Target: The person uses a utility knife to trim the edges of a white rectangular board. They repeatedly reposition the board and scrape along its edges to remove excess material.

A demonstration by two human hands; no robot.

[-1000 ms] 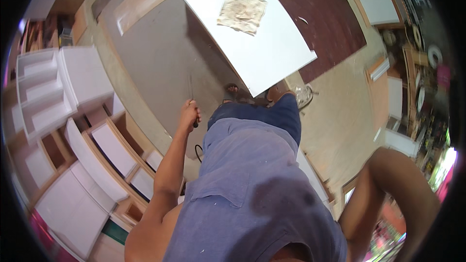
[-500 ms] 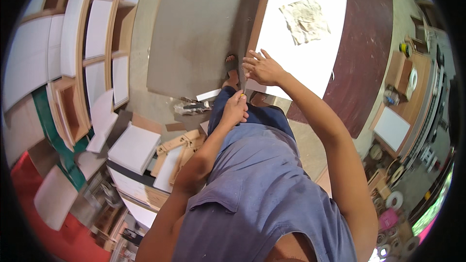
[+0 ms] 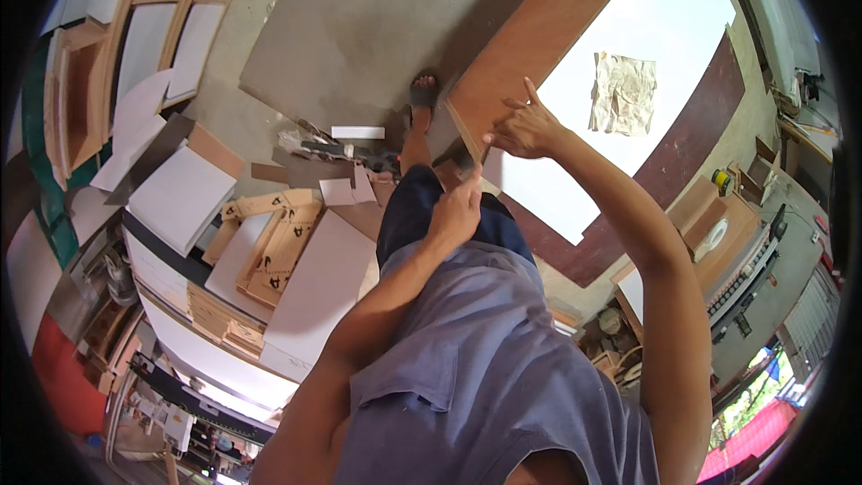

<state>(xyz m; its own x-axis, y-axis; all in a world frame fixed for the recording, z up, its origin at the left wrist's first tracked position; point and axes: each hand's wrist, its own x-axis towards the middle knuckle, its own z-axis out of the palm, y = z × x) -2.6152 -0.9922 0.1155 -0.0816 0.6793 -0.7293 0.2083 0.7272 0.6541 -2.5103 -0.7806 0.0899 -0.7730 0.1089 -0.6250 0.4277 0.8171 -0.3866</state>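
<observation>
My left hand (image 3: 456,213) is closed in front of my shorts, its fingertips close to the near end of a brown wooden panel (image 3: 539,36). Whatever it pinches is too small to make out. Higher and to the right, my right hand (image 3: 530,130) holds nothing visible; one finger points up, the others are partly bent, and the thumb reaches toward the panel's near corner. This hand is over the edge where the brown panel meets a white board (image 3: 669,22). A crumpled beige sheet (image 3: 623,94) lies on the white board, right of my right hand.
A dark red board (image 3: 709,94) extends beneath the white one. My sandalled foot (image 3: 423,90) stands on a grey sheet (image 3: 350,27). Left are a white strip (image 3: 357,133), wooden frame pieces (image 3: 278,256) and white panels (image 3: 184,202). A tape roll (image 3: 714,235) lies at right.
My view has shifted, so the brown panel's side shows more broadly. My right hand's fingers went from spread to partly bent with one raised. My left hand stays closed near the panel's end.
</observation>
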